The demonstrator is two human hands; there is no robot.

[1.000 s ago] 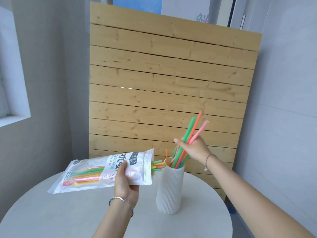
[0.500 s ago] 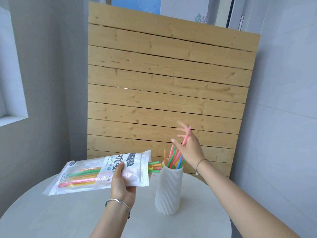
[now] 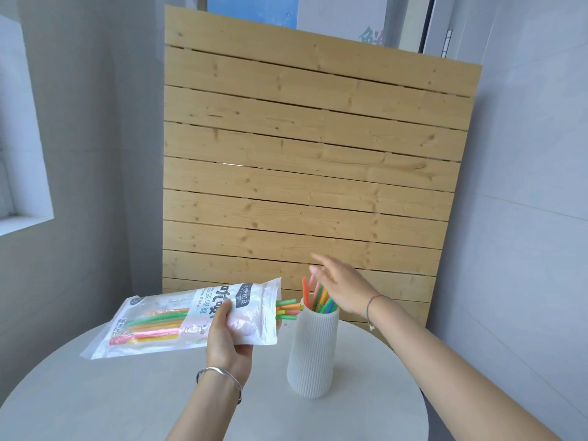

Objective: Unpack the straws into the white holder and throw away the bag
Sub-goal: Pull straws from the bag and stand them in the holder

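Observation:
A clear plastic bag (image 3: 165, 323) with printed labels holds coloured straws; my left hand (image 3: 227, 338) grips it near its open end and keeps it level above the table. Several straw ends (image 3: 288, 308) stick out of the bag's mouth towards the holder. The white ribbed holder (image 3: 313, 348) stands upright on the table with several coloured straws (image 3: 318, 297) leaning in it. My right hand (image 3: 342, 286) hovers just above and behind the holder's rim, fingers spread, holding nothing.
The round pale table (image 3: 127, 396) fills the lower view, its far edge just behind the holder. A slatted wooden panel (image 3: 305, 160) leans against the grey wall behind. A window ledge (image 3: 22, 222) is at the left.
My right hand pushed a bundle of straws down into the holder and let go. It now sits lower with fingers spread. The bag in my left hand stayed nearly still.

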